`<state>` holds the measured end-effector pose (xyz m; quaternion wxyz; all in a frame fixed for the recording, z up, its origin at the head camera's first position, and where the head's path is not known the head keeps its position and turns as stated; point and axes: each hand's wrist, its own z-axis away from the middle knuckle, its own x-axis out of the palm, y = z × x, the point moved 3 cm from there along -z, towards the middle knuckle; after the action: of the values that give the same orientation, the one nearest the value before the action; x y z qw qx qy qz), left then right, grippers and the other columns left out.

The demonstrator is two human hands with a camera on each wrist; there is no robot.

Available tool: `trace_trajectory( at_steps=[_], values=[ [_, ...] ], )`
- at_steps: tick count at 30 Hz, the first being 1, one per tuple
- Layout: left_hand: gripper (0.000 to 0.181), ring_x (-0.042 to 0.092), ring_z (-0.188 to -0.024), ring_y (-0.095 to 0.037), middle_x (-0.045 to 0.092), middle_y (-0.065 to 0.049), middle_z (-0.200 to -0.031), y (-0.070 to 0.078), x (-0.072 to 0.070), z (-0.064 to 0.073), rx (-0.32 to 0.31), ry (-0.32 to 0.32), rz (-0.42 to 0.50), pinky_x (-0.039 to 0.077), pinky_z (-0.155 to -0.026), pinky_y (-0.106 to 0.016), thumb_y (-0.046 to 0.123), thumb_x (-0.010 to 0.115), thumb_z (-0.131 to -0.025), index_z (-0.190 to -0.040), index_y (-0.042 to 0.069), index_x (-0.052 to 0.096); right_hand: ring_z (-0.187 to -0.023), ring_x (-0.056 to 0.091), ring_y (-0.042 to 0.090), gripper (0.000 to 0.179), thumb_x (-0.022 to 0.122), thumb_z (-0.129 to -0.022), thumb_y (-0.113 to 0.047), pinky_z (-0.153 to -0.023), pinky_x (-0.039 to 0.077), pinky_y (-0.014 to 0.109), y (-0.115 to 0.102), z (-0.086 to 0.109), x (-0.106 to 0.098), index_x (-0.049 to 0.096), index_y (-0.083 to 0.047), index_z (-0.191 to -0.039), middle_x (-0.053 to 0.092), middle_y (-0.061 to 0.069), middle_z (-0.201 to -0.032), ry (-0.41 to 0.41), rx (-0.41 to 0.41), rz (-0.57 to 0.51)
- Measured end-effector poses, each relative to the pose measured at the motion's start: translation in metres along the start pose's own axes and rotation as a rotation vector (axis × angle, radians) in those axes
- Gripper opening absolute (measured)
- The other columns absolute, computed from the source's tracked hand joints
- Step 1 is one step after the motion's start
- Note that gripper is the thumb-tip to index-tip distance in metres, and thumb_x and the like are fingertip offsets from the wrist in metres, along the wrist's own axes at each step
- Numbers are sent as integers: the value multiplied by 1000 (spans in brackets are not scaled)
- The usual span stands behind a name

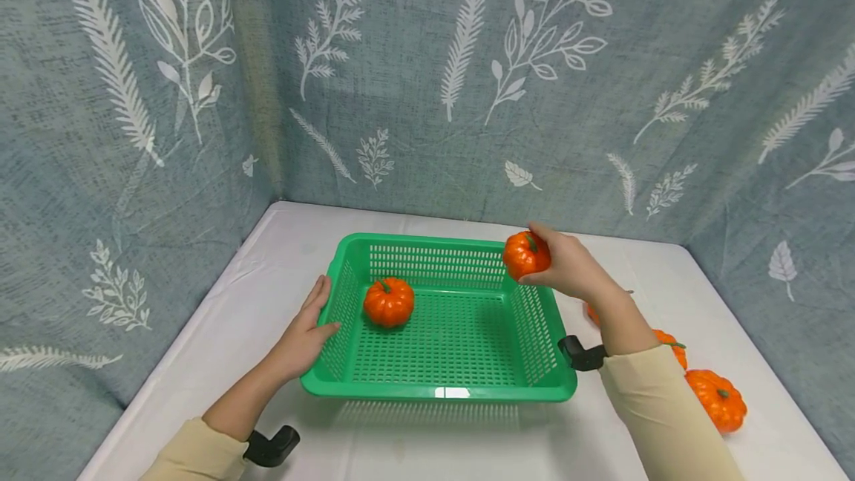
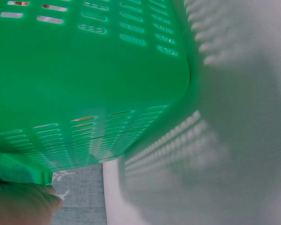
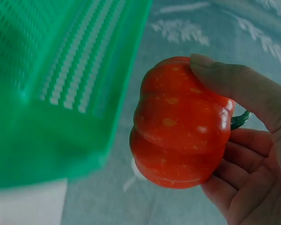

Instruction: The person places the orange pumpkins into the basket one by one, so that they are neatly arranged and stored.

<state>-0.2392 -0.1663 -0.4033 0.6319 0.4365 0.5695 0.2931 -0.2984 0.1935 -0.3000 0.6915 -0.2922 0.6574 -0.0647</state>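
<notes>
A green plastic basket point(image 1: 434, 392) with slotted walls stands on the white table. My left hand point(image 1: 309, 340) holds its left rim, the thumb at the edge and the fingers along the outer side. In the left wrist view that hand point(image 2: 23, 201) shows at the lower left against the basket point(image 2: 84, 79). My right hand point(image 1: 568, 262) grips a shiny orange toy pumpkin point(image 1: 524, 257) above the basket's back right corner. The right wrist view shows this pumpkin point(image 3: 178, 126) between thumb and fingers, its green stem towards the palm. Another pumpkin point(image 1: 389, 303) sits inside the basket, left of centre.
Several more orange pumpkins lie on the table right of the basket, one of them point(image 1: 716, 401) near the right sleeve; others are partly hidden by the right arm. A grey-blue curtain point(image 1: 414, 95) with white leaf patterns hangs around the table's back and sides.
</notes>
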Motion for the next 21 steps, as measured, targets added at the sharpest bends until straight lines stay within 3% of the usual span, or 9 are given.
trace_trajectory(
  at_steps=[9, 21],
  values=[
    [68, -12, -141, -42, -14, -23, -154, 0, 0, 0, 3, -1, 3, -2, -111, -62, -1, 40, -92, -146, -7, -1, -110, 57, 31, 87, 79, -71, -17, -90, 50, 41, -27, -24, 44, 33, 3, -142, 53, 20, -131, -96, -81, 26],
    [68, -12, -141, -42, -14, -23, -154, -1, 0, 0, 6, 5, 9, -2, -111, -62, -2, 40, -92, -146, -7, -1, -113, 55, 26, 84, 81, -69, -14, -96, 47, 37, -40, -45, 100, 39, 3, -139, 55, 16, -129, -240, -66, 81]
  ],
)
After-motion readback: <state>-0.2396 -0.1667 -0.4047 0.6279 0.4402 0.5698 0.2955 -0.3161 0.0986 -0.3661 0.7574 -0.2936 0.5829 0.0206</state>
